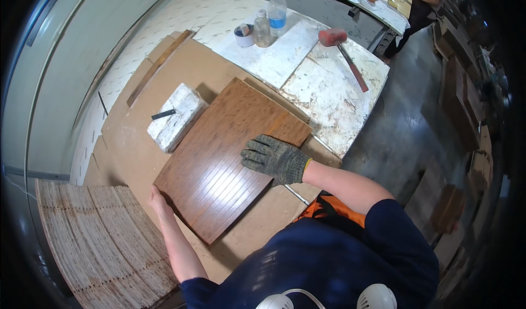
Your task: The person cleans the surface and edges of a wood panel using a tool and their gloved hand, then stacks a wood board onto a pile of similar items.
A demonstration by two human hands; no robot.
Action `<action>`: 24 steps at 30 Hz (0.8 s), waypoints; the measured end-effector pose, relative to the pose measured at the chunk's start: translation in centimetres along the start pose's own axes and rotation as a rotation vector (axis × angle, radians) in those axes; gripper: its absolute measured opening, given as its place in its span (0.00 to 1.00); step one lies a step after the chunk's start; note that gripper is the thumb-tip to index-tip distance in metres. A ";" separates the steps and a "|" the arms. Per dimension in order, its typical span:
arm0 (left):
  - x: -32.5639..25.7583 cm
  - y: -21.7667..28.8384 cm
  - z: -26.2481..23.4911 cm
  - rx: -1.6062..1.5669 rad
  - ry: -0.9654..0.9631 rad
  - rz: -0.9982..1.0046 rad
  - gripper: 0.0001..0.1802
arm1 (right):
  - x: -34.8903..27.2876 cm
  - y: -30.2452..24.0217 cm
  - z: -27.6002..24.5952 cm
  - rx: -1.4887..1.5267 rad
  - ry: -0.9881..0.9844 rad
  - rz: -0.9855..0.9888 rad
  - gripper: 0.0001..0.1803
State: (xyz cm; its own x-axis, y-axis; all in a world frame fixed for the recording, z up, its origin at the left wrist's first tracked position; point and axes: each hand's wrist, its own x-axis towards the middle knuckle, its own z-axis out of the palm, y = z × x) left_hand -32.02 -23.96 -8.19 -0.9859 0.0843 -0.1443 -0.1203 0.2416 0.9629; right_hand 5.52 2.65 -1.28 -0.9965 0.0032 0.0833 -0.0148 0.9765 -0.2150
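A brown wooden panel [219, 128] with a glossy, finely grooved surface lies at a slant in front of me. My bare left hand [157, 199] holds its left edge, with the fingers partly hidden at the rim. On the panel's right part rests my right hand [276, 160], in a dark knitted glove, palm down with the fingers stretched out. Just beyond the panel sits a white wrapped block [178, 117] with a small black strip [163, 114] on top. Brown board [126, 128] covers the tabletop beneath.
A red-headed mallet [349, 57] lies at the far right of the table, near two bottles [277, 18] and a tape roll [244, 38]. A wooden strip [159, 68] lies at the back left. Stacked panels [104, 243] stand at lower left. A person [424, 2] works at another table.
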 end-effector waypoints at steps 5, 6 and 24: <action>-6.9 -1.1 -2.0 0.028 -0.028 0.051 0.19 | -0.1 0.0 0.3 -0.004 -0.003 0.004 0.50; -6.8 -1.0 -2.2 0.070 -0.042 0.045 0.19 | -0.1 0.0 0.4 -0.001 -0.013 -0.001 0.50; -3.3 -1.7 -1.2 -0.008 -0.076 0.069 0.18 | 0.0 0.2 0.2 -0.005 -0.018 -0.013 0.48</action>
State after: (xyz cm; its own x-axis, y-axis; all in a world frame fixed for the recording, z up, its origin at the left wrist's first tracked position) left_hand -28.73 -25.82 -9.12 -0.9803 0.1737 -0.0940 -0.0534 0.2251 0.9729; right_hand 5.48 2.82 -1.49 -0.9975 -0.0133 0.0687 -0.0274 0.9776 -0.2087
